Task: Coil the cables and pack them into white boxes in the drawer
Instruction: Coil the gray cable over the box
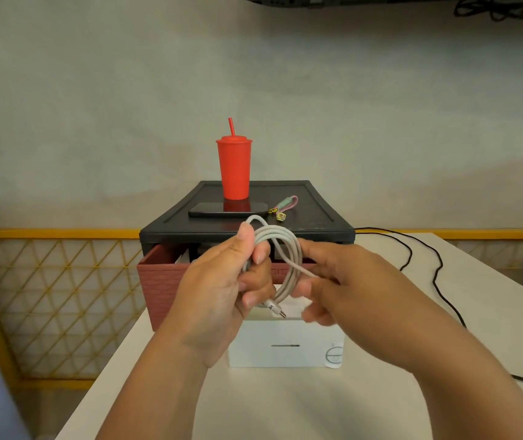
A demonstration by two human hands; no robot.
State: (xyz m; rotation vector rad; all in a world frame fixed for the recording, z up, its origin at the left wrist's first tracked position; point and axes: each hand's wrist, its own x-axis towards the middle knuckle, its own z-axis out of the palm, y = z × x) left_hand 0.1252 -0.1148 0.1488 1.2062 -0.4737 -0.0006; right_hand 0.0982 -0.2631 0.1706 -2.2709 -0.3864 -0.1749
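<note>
**CABLE COILING: COIL HELD ABOVE THE BOX, IN FRONT OF THE CABINET**

The cable [285, 236] was held in the air just in front of the cabinet [317, 214], wound into several loops. The left hand [219, 281] gripped the bundle, thumb pressed on the top of the loops and fingers curled round them. This grip likely served to keep the turns from springing apart. The right hand [342, 281] appeared to pinch one loose strand that crossed the coil, probably to guide the last length round the bundle. One plug [277, 309] hung out at the bottom of the coil, so winding looked nearly finished.

The box [285, 347] stood on the table [285, 404] directly in front of the cabinet and under the coil, presumably positioned to receive it. The hands hid its top, so whether it stood open could not be told.

The drawer [161, 281] was pulled out of the cabinet front, ready for packed boxes. Its contents were mostly hidden.

On top of the cabinet stood a cup [234, 166], with a phone [226, 209] and a strap [284, 206] beside it. A black cord [437, 271] trailed over the table to the right of the cabinet, likely awaiting coiling.
</note>
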